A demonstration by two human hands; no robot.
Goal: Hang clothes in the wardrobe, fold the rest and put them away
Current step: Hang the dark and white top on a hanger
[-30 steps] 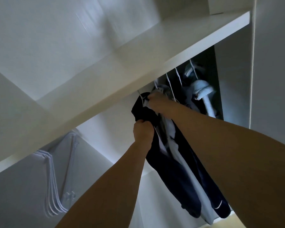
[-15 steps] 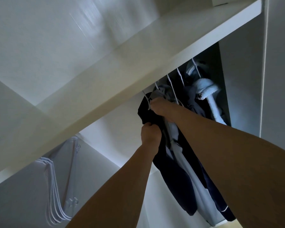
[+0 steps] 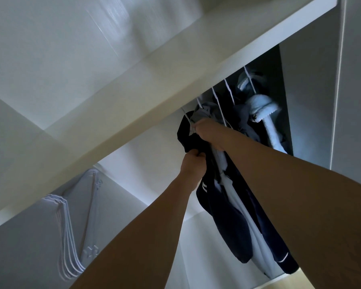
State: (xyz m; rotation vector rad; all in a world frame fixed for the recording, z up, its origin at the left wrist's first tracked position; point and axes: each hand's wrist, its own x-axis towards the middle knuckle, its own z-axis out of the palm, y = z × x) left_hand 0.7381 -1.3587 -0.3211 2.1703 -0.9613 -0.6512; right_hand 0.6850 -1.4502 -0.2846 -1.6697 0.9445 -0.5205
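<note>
My left hand (image 3: pixel 193 163) clenches a fold of the navy garment (image 3: pixel 223 213) at frame centre; my right hand (image 3: pixel 209 132) grips its top by the white hanger (image 3: pixel 188 119). Garment hangs under the white wardrobe shelf (image 3: pixel 154 84), long axis running down toward lower right. Hung clothes (image 3: pixel 258 113) upper right, spare hangers (image 3: pixel 69 236) lower left, white walls.

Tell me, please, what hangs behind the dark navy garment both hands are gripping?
Behind the dark navy garment hang a grey garment and a pale blue towel-like piece on white hangers. The shelf hides the rail.
</note>
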